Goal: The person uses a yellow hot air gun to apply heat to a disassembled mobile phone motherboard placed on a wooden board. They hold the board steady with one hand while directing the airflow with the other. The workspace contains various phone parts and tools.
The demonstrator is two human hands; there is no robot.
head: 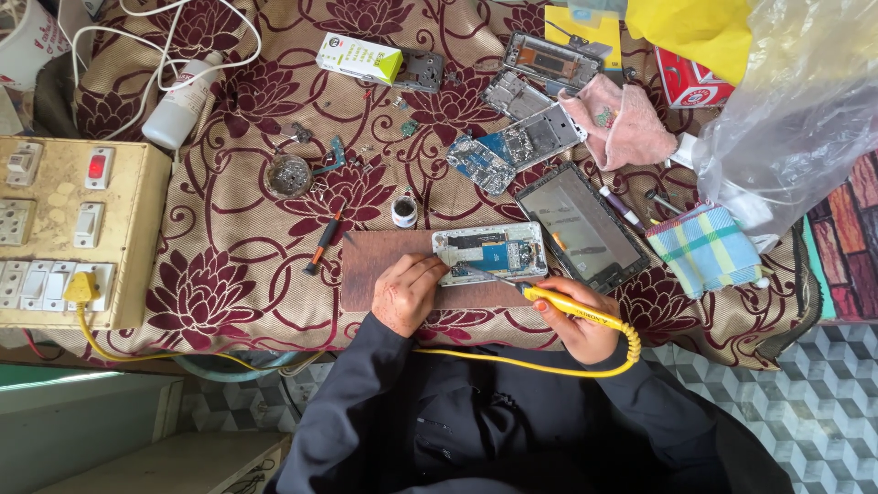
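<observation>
An opened phone body [494, 252] with its circuit board showing lies on a brown wooden board [375, 261] near the table's front edge. My left hand [405, 293] rests on the board, its fingers pressing the phone's left end. My right hand [576, 325] grips a yellow soldering iron [572, 306] like a pen. Its thin metal tip reaches left onto the phone's lower edge. A yellow cord [512, 363] loops from the iron across my dark sleeves.
A phone screen panel [583, 226], blue circuit boards [482, 163], phone frames [551, 59], a pink cloth [626, 128], a checked cloth [704, 249], a small tin [289, 175], a screwdriver [322, 243] and a white bottle [181, 101] lie about. A switch box [73, 229] stands left. A plastic bag [796, 110] bulges right.
</observation>
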